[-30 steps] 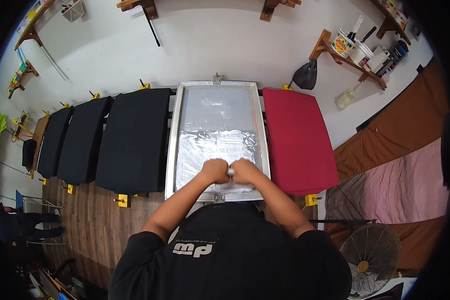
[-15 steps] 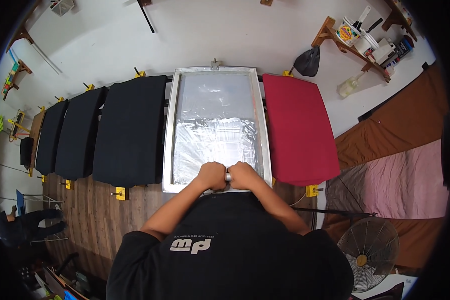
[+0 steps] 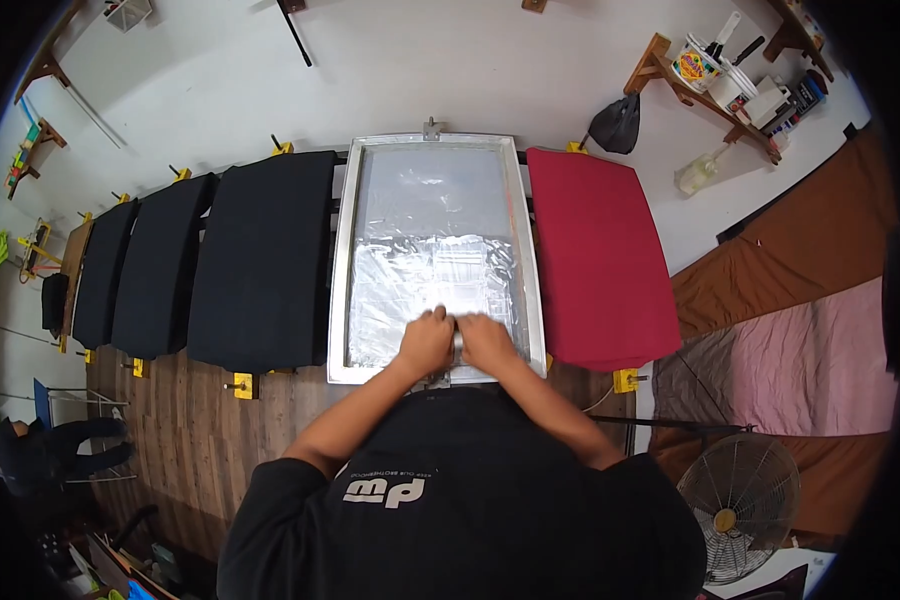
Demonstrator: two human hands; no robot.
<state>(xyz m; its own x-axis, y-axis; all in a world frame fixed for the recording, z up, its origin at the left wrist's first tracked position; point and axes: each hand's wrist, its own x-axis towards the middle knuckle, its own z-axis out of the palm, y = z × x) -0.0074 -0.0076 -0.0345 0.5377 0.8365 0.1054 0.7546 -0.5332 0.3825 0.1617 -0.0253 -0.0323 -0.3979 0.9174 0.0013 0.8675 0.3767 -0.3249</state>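
Note:
A screen-printing frame (image 3: 338,270) with a pale metal rim lies in front of me, its mesh (image 3: 430,190) grey at the far half. Shiny, wrinkled clear film or a wet-looking white layer (image 3: 400,275) covers the near half. Over the near end of the screen, my left hand (image 3: 427,342) and my right hand (image 3: 486,345) are closed side by side, knuckles up. A small greyish piece shows between them; the rest of what they grip is hidden by the fingers.
Black fabric-covered boards (image 3: 260,260) stand in a row to the left, and a red one (image 3: 605,260) to the right. Yellow clamps (image 3: 240,385) hold their ends. A fan (image 3: 740,510) stands at lower right; tubs (image 3: 697,65) sit on a wall shelf. Another person (image 3: 55,455) is at far left.
Both hands have tilted and shifted slightly away from me, with the knuckles now farther up the screen. The screen and the fabric boards have kept their places.

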